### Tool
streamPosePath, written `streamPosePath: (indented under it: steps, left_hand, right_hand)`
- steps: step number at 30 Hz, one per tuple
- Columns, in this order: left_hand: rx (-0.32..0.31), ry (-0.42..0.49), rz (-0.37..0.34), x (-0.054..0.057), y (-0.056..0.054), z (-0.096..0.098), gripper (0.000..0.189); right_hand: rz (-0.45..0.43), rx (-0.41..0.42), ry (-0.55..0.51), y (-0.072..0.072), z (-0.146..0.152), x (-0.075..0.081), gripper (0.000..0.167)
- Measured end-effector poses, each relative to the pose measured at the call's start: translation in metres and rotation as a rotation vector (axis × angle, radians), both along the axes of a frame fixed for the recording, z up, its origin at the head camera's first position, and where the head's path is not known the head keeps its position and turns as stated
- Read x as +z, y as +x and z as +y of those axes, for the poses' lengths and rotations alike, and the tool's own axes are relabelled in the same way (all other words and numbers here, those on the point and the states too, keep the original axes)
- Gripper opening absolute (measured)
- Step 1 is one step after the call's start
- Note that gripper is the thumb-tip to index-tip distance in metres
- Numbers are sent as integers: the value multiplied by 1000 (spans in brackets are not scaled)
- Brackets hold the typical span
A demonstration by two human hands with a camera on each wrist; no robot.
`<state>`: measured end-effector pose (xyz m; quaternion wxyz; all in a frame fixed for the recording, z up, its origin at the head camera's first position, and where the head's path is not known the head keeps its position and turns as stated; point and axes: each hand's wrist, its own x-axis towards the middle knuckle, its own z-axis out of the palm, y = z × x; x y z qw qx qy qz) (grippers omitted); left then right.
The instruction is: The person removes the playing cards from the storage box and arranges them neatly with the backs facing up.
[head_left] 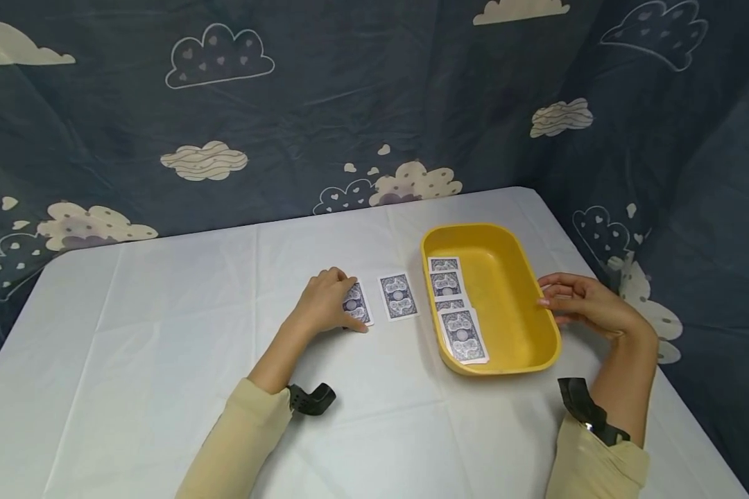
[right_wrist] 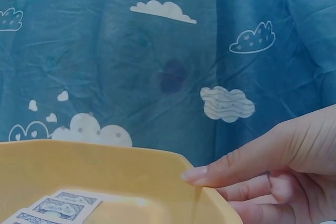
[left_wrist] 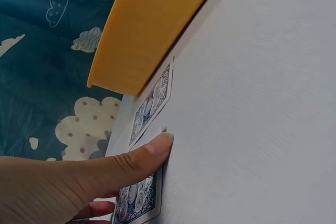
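My left hand (head_left: pixel 326 302) grips a blue-backed playing card (head_left: pixel 358 305) on the table, thumb at the near edge and fingers at the far edge. The fingers hide part of this card. A second playing card (head_left: pixel 399 296) lies face down just to its right, beside the tub. Several more face-down cards (head_left: pixel 464 335) overlap in a column along the left side of a yellow plastic tub (head_left: pixel 505 277). At the tub's right side, my right hand (head_left: pixel 589 305) holds the rim. In the right wrist view its thumb (right_wrist: pixel 197 175) hooks over the rim, with the fingers outside.
A white cloth (head_left: pixel 162 360) covers the table. Behind and to the right hangs a dark blue curtain (head_left: pixel 349 83) with a cloud print. Each wrist wears a black strap, such as the left strap (head_left: pixel 312 400).
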<state>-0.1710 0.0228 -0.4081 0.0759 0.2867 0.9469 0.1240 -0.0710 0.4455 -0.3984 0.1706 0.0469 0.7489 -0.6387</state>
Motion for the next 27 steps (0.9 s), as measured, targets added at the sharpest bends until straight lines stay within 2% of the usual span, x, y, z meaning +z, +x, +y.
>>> streamPosePath:
  steps: [7,16,19,23,27]
  left_hand:
    - [11,2,5,1,0,1,94]
    - [26,-35,41,2,2,3,95]
    - [45,-17,41,3,3,6,95]
    - [61,39,68,11,3,15,89]
    - [28,72,134,26,9,27,80]
  right_hand:
    - [0,-5,-41,-2,1,2,23]
    - [10,18,-30,0,2,1,22]
    - [10,20,-33,1,3,0,23]
    - [23,10,-46,1,3,0,23]
    - [23,17,-72,0,1,0,24]
